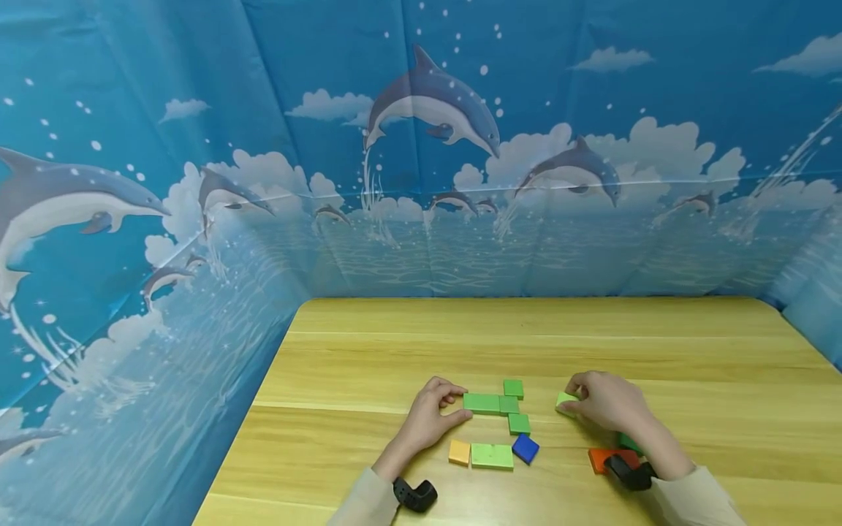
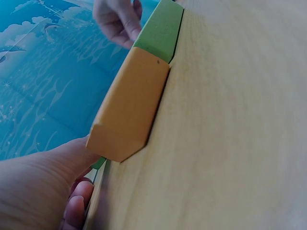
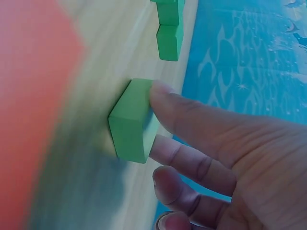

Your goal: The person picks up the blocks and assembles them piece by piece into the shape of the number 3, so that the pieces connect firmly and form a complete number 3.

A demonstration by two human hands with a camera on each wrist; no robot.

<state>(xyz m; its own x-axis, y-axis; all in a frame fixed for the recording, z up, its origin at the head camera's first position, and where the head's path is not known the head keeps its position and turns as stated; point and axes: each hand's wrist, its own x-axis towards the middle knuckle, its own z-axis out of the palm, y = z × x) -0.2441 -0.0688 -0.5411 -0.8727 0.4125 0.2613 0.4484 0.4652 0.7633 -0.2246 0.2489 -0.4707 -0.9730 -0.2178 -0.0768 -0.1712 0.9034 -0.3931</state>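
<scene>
Head view: dolphin curtain (image 1: pixel 421 183) beyond both hands; wooden table (image 1: pixel 526 343) beneath them. Right hand (image 1: pixel 608 402) pinching; left hand (image 1: pixel 430 413) with thumb and forefinger about the end of a long green block (image 1: pixel 482 403), cannot tell if gripped. Long light-green block (image 1: pixel 492 456) bodyward, between hands. Red block (image 1: pixel 598 460) by right wrist. Smaller: orange block (image 1: pixel 459 452), right of left wrist; blue block (image 1: pixel 525 448), between hands; lime block (image 1: pixel 563 399), held in right thumb and finger.

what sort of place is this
It looks like an indoor tabletop play or filming nook, though the wider room is out of view. A dolphin-print backdrop hangs around a wood-grain table, and small coloured blocks lie on top.
</scene>
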